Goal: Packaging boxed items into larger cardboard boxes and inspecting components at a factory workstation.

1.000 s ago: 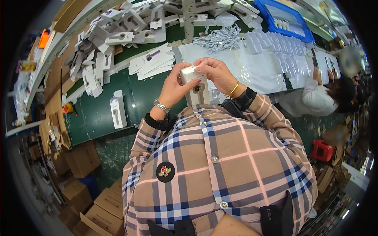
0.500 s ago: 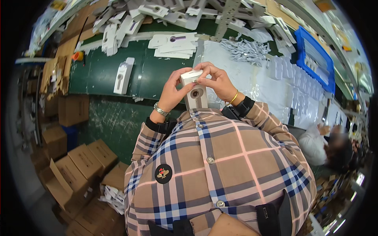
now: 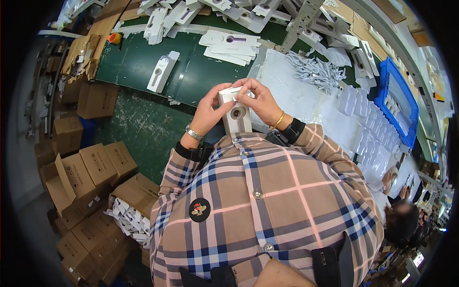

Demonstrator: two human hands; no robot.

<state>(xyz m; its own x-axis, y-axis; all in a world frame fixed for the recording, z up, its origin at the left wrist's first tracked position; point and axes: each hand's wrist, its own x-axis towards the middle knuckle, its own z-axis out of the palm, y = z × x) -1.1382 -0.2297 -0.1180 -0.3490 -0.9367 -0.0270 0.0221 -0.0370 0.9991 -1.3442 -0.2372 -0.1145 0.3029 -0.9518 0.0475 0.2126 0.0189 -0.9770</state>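
Note:
Close to my chest, a tall white carton (image 3: 236, 122) with a product picture on its front stands upright between my hands. My left hand (image 3: 208, 111) grips it by the top left, thumb across the front and fingers behind. At the top right edge my right hand (image 3: 260, 103) pinches the carton near its top flap, thumb and fingertips together. Whether a small part sits under those fingertips is hidden. Another white carton (image 3: 163, 72), its top flap raised, lies apart on the green table (image 3: 129, 64) to the left.
Flat white cartons (image 3: 231, 46) and a heap of grey cables (image 3: 314, 71) lie beyond my hands. At right are rows of white trays (image 3: 366, 115) and a blue crate (image 3: 398, 107). Brown boxes (image 3: 98, 165) stack on the lower left. A person (image 3: 399, 217) sits at far right.
My view has turned, so the table and boxes appear shifted and tilted. Both hands keep their hold on the carton, with the right fingers slightly shifted at its top.

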